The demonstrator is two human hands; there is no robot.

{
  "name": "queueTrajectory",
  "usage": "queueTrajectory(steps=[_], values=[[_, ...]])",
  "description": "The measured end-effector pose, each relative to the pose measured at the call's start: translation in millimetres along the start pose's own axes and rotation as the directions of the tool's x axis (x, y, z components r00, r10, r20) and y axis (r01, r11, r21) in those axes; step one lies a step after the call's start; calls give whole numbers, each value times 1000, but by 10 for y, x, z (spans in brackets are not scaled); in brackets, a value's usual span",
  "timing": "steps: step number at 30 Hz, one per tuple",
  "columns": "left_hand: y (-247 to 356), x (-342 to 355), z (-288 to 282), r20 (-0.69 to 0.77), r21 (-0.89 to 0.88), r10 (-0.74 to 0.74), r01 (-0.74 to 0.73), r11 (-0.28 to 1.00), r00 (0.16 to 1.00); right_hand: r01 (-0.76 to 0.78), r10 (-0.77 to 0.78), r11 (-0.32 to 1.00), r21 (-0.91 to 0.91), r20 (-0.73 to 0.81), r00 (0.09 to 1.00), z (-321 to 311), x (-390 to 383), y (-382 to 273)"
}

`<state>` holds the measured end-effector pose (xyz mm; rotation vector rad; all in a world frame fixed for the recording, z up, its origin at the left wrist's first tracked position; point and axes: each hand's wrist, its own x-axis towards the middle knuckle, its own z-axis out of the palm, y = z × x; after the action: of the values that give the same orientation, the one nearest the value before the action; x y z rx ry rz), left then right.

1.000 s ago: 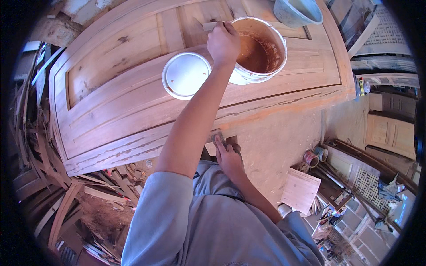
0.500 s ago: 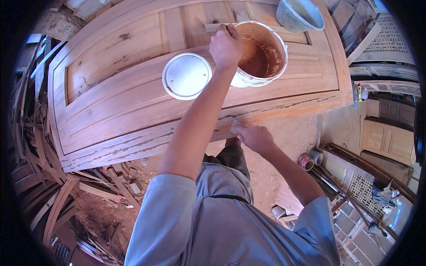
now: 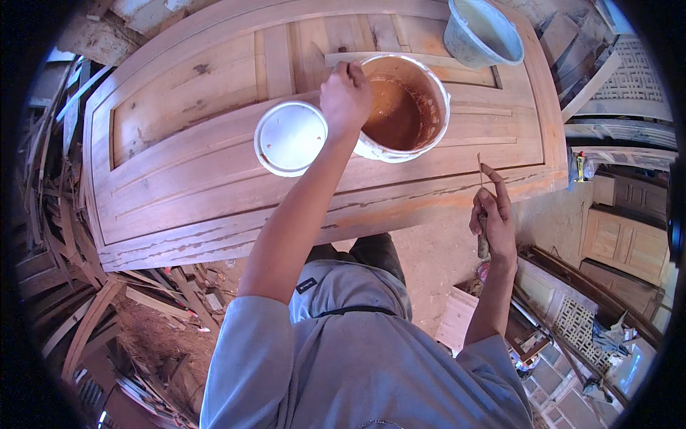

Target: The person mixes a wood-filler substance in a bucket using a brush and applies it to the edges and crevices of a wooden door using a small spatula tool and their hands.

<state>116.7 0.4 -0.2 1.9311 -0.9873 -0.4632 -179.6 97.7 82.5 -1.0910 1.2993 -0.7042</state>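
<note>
My left hand (image 3: 345, 96) is closed on the left rim of a white bucket (image 3: 404, 155) that stands on a wooden panelled door (image 3: 171, 186). Reddish-brown paste or liquid (image 3: 391, 114) lies inside the bucket. In my right hand (image 3: 498, 222), raised by the door's near edge, is a putty knife (image 3: 483, 239). Its handle points down, and its thin blade is seen nearly edge-on, with a fingertip beside it. A white round lid (image 3: 289, 139) rests on the door left of the bucket. Brown streaks and an orange smear mark the near edge.
A grey-blue bucket (image 3: 482, 36) stands at the door's far right. Scrap wood strips (image 3: 64, 286) crowd the left side. Wooden panels (image 3: 622, 229) and a pale lattice piece (image 3: 575, 314) lie or lean at the right. Offcuts litter the floor.
My right hand has lifted the putty knife off the door's near edge and moved right, turning the blade upward. My left hand stays on the bucket rim. The view has shifted slightly.
</note>
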Motion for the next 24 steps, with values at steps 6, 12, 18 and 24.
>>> queueTrajectory(steps=[6,12,18,24], values=[[-55,4,-54,-31,-65,-4,2,998,1000,477,-168,402,-782,449,877,488,680,-774],[-7,4,38,-110,-47,-4,-1,999,994,539,111,-121,-834,528,842,1215,1968,-560],[-7,-13,42,-129,-11,41,-43,999,991,596,391,-107,-796,517,761,1407,2172,-417],[-14,-30,10,-134,-7,-21,21,1000,991,809,843,-185,-558,334,422,1474,2007,-713]])
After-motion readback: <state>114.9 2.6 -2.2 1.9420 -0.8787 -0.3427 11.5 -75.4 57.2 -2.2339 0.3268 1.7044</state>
